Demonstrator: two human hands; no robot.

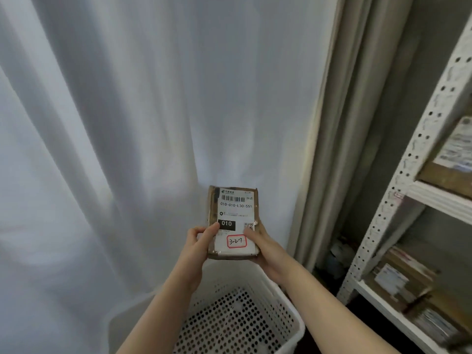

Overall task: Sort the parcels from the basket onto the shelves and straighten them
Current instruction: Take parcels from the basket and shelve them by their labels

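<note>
We hold a small cardboard parcel (233, 222) label-up above the white perforated basket (288, 312), left hand (198, 247) and right hand (265, 247) pinching its lower edges, likely to read the handwritten "3-2-7". The metal shelves (398, 190) at right, somewhat blurred, already carry parcels.

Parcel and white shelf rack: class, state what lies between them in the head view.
In the head view, the beige curtain hangs between the held parcel and the shelf rack.
</note>
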